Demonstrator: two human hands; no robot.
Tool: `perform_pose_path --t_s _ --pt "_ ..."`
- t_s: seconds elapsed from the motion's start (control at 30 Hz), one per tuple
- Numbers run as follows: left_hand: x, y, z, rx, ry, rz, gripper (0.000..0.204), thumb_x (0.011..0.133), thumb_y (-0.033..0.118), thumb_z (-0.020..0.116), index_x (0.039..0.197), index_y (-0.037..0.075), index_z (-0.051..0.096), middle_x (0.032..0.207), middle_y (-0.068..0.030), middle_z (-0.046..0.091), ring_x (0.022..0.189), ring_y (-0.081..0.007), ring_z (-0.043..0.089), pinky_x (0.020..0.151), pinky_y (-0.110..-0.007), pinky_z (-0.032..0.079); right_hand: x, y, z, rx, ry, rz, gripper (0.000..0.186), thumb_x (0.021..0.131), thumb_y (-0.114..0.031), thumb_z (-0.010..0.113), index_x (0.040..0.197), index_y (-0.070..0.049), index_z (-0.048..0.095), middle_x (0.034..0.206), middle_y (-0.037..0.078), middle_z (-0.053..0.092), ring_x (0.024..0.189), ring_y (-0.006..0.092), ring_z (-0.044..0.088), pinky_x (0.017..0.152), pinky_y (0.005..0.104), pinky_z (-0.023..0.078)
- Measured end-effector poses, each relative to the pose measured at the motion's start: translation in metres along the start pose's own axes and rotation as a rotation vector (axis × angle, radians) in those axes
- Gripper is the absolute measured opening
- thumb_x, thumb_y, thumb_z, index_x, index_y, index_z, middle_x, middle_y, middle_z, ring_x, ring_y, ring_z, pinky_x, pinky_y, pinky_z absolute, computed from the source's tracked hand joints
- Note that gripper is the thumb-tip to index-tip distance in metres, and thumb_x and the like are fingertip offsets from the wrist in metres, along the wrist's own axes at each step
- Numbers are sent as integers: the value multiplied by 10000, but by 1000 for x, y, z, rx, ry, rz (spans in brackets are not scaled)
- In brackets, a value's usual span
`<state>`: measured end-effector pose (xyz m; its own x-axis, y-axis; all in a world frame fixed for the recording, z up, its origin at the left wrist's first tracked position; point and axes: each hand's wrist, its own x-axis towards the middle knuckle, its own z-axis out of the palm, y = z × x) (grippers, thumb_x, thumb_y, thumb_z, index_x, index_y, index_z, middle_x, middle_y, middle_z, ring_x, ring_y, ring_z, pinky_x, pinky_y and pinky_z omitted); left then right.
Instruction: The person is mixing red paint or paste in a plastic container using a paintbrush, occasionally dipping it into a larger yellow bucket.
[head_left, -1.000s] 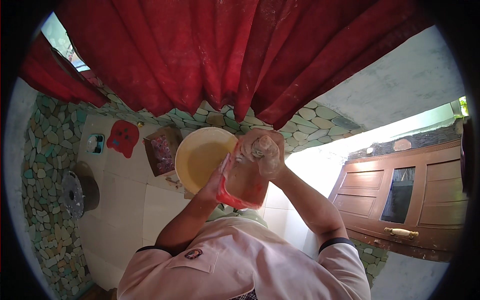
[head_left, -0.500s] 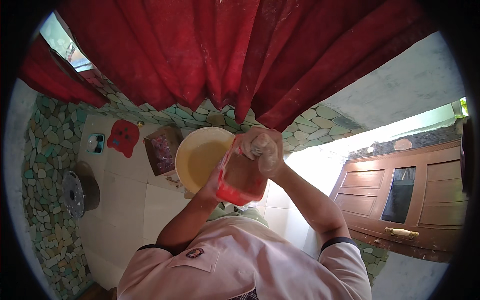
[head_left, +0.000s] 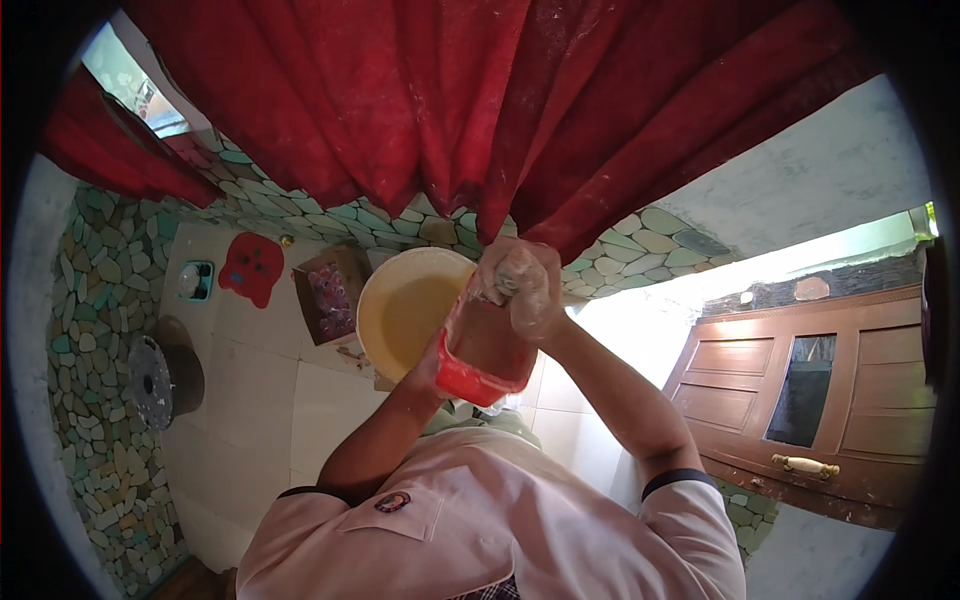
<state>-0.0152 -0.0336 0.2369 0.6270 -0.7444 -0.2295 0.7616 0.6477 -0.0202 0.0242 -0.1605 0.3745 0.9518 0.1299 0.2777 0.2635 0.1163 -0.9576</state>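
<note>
My left hand (head_left: 430, 368) grips the near left side of a red plastic tub (head_left: 482, 385), its fingers partly hidden by the tub. The tub is tilted and has pale smears on its rim. Over its far end is my right hand (head_left: 524, 292), closed and coated with a wet, pale paste. Whatever lies inside those curled fingers, if anything, cannot be made out. Just left of the tub stands a wide cream basin (head_left: 366, 318) with yellowish, cloudy contents, partly covered by my left forearm and the tub.
An open cardboard box (head_left: 313, 312) of small pinkish packs sits left of the basin. Farther left are a red animal-shaped mat (head_left: 252, 270), a small teal-edged tray (head_left: 196, 281) and a dark round stool (head_left: 172, 380). Red curtains (head_left: 400, 110) hang ahead; a brown wooden door (head_left: 720, 365) is right.
The tub and both hands sit slightly higher in the picture, and the whole view has shifted a little. My right hand stays closed over the tub; my left keeps its grip.
</note>
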Motion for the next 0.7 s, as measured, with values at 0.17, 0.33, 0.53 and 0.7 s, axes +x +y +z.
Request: perform_pose_path --t_s 0.17,0.33,0.53,0.7 --pt "-6 2 -29 202 -44 98 488 981 366 392 1339 35 405 1316 -109 504 1174 -229 522 1025 -399 411 2 -2 8 101 31 -11 564 944 -520 408 657 -40 479 522 6 422 493 90 390 463 252 294" --pt "-8 8 -18 208 47 38 491 986 381 380 1341 43 405 1316 -108 506 1164 -222 529 1023 -378 408 -5 16 14 136 17 -66 574 936 -534 415 657 -37 486 518 24 431 461 102 389 448 251 302" --pt "-24 11 1 189 -34 38 470 997 370 362 1347 60 405 1296 -100 521 1153 -224 537 1020 -383 410 2 5 7 351 180 152 637 896 -626 390 627 -55 476 488 66 442 427 144 389 457 278 324" --pt "-27 9 -27 592 -325 344 478 1003 306 375 1406 58 311 1374 -88 428 1231 -196 459 1052 -366 371 6 6 -1 435 149 165 625 895 -624 389 635 -63 478 467 63 430 414 144 383 447 282 320"
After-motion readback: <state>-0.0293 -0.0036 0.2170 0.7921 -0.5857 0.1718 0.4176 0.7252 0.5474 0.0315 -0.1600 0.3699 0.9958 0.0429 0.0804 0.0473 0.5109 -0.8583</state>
